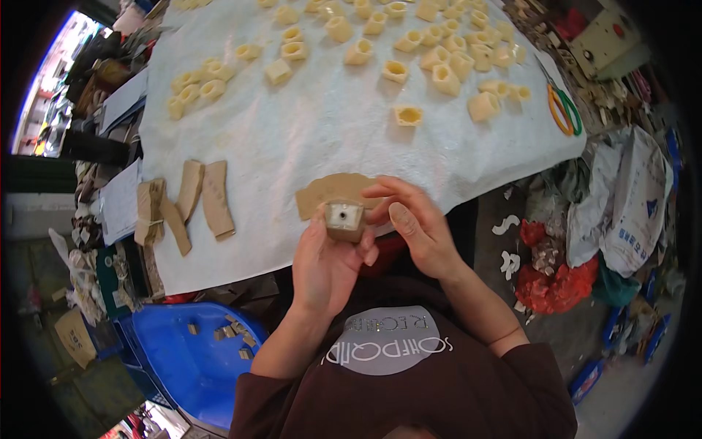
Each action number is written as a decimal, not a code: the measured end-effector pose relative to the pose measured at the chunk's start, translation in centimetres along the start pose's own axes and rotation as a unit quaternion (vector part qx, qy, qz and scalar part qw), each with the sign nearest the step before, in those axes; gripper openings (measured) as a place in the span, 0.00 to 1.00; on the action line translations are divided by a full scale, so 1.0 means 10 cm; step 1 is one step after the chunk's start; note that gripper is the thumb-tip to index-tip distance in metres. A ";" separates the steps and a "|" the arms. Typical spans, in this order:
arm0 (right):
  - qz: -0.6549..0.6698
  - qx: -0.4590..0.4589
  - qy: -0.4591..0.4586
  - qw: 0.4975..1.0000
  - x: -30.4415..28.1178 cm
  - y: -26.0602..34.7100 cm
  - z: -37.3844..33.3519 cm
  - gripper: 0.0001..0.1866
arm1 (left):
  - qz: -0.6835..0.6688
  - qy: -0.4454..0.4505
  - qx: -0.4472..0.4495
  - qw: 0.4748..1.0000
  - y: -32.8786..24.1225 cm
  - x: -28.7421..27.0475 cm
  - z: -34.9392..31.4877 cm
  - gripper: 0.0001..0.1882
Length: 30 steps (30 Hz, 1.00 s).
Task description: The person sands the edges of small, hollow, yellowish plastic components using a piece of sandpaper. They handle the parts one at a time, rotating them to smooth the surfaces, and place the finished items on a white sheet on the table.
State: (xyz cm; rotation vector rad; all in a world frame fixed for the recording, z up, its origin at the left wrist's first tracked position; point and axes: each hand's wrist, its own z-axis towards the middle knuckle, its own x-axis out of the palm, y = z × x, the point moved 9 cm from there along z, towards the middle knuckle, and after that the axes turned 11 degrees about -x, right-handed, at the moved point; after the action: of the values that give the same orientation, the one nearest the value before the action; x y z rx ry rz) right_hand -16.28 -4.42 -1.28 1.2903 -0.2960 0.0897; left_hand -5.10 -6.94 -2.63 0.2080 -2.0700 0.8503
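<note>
My left hand [325, 267] is closed around a small block [344, 217] with brown sides. Its pale upper face has a dark round hole in the middle. My right hand [417, 223] is just to the right of the block, fingers stretched out toward it and slightly apart. Whether those fingertips touch the block is hard to make out. Behind both hands, a curved brown paper piece [316, 194] lies on the white table cover [292, 132]. Several brown paper strips [191, 192] rest on the cover to the left, some bundled together.
Many pale yellow hollow pieces [408, 115] are spread over the far part of the cover. Scissors [563, 110] with orange and green handles lie at the right edge. A blue tub [197, 366] holding small brown blocks stands lower left. Plastic bags [621, 205] are piled on the right.
</note>
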 end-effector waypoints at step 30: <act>-0.399 -0.156 0.251 0.868 0.61 -0.14 0.65 0.05 | 0.548 -0.624 0.385 0.402 -1.23 -1.44 -2.08 0.14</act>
State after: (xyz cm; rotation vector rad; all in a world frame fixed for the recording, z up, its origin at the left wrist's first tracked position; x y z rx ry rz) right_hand -11.21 -11.65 0.61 0.9373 0.6600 -0.3175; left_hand 22.84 -5.15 0.44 -0.2239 -2.7240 3.3705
